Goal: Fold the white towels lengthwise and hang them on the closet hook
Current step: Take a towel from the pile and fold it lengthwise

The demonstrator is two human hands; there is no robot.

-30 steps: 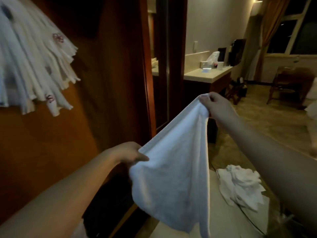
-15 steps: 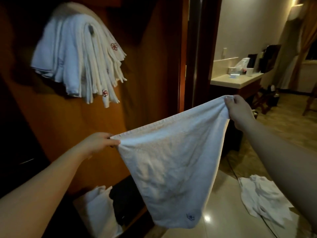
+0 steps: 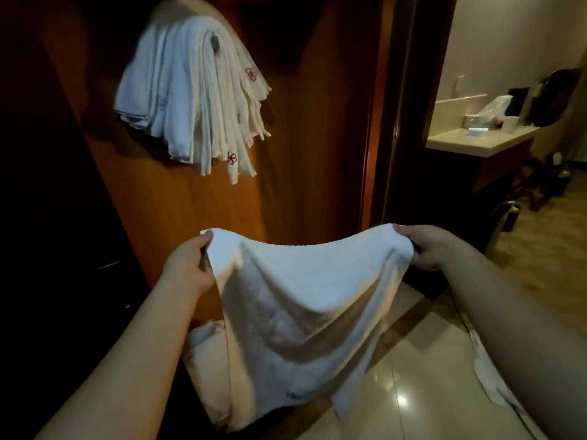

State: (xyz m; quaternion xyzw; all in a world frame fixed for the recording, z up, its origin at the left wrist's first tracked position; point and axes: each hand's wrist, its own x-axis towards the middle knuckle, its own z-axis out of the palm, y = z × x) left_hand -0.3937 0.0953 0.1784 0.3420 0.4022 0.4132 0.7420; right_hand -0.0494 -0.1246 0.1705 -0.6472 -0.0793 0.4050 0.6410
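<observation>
You are holding a white towel (image 3: 305, 300) up in front of you by its top edge, with your left hand (image 3: 190, 268) pinching the left corner and your right hand (image 3: 435, 246) gripping the right corner, fingers curled round the cloth on both sides. The top edge is sagging a little between the two hands, and the rest of the towel is hanging down in loose folds toward the glossy tiled floor (image 3: 413, 392), with a small dark emblem showing near its lower hem. Up and to the left, a thick bundle of folded white towels (image 3: 193, 96) is hanging over a dark closet hook (image 3: 215, 43) on the orange wooden closet panel (image 3: 301, 154); a few of them are showing small red flower emblems near their ends. The towel in your hands is hanging well below that bundle and apart from it. Behind the lower left part of your towel, another white cloth (image 3: 203, 354) is lying low by the closet base. At the right edge, partly hidden by your right forearm, a further white cloth (image 3: 486, 376) is lying on the floor. Farther back on the right, a pale table (image 3: 476, 142) is carrying a white cup (image 3: 510, 124) and a plastic bag (image 3: 494, 106).
</observation>
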